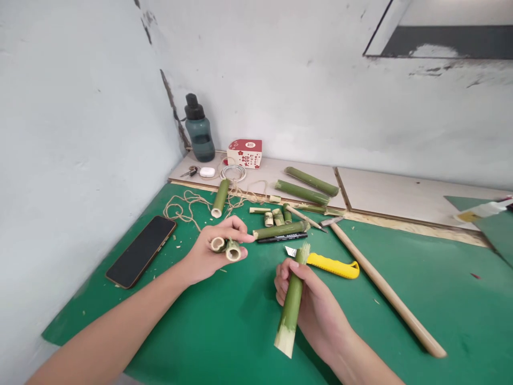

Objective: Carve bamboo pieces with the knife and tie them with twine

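My left hand [210, 250] is closed around two short green bamboo rings [225, 247], their hollow cut ends facing me, just above the green mat [224, 326]. My right hand [310, 297] grips a longer green bamboo stick [292, 307], held nearly upright with its frayed top by my fingers and its pale cut end pointing down toward me. A yellow utility knife [332, 264] with its blade out lies just right of that stick's top. A black marker [281, 238] and another bamboo piece [280, 230] lie between my hands, farther back.
A black phone [141, 250] lies at the mat's left edge. Twine [188, 206], several bamboo pieces [306, 187], a long wooden stick [387, 291], a water bottle [199, 131], a red-and-white box [245, 153], keys and a white earbud case [207, 171] sit farther back near the wall.
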A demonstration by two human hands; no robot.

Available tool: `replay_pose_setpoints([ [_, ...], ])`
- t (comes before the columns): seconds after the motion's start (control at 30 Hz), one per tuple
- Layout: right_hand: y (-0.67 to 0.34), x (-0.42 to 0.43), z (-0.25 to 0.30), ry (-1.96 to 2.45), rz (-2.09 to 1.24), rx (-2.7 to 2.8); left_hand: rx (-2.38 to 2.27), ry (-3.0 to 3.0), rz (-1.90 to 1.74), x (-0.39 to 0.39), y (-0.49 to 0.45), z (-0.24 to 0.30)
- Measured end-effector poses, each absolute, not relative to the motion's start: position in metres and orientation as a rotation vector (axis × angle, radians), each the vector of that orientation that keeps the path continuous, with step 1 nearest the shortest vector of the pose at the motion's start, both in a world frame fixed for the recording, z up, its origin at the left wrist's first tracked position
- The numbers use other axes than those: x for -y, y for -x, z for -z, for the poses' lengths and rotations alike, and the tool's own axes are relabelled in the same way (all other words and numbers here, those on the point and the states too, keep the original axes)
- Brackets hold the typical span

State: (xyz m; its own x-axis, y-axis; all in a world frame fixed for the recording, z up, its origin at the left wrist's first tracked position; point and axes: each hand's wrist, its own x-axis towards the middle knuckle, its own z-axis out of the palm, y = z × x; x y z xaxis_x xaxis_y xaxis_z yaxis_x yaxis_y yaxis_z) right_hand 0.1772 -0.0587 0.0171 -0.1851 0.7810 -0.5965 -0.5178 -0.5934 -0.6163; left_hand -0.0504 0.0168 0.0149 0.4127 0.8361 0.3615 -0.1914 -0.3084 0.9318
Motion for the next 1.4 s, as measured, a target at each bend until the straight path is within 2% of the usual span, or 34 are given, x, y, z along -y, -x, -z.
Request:
replay_pose_setpoints([
  [0.13, -0.178, 0.059, -0.017, 1.169, -1.889, 0.371, -0.654, -1.639, -1.119, -0.016, 0.052, -0.014],
  [0.23, -0.178, 0.059, -0.017, 1.175, -1.887, 0.378, -0.977, -1.912, -1.055, -0.020, 0.057, -0.010],
  [0.33, -0.178, 0.060, -0.017, 1.173, -1.881, 0.362, -1.390, -2.114, -0.816, -0.026, 0.061, -0.002],
  [0.43, -0.178, 0.060, -0.018, 1.164, -1.875, 0.358, -1.587, -2.237, -0.592, -0.030, 0.064, 0.005],
  [0.57, -0.177, 0.059, -0.020, 1.171, -1.863, 0.380, -1.596, -2.309, -0.454, -0.034, 0.066, 0.006],
  [0.8, -0.178, 0.060, -0.020, 1.146, -1.844, 0.357, -1.639, -2.182, -0.651, -0.039, 0.074, -0.009],
  [0.97, -0.177, 0.059, -0.019, 1.117, -1.831, 0.361, -1.627, -2.300, -0.515, -0.036, 0.070, -0.010],
  [1.17, -0.175, 0.058, -0.017, 1.099, -1.766, 0.422, -1.521, -2.465, -0.636, -0.021, 0.055, -0.007],
  [1.4, -0.181, 0.052, -0.014, 1.045, -1.794, 0.281, -1.722, -2.334, -0.417, -0.031, 0.066, -0.009],
])
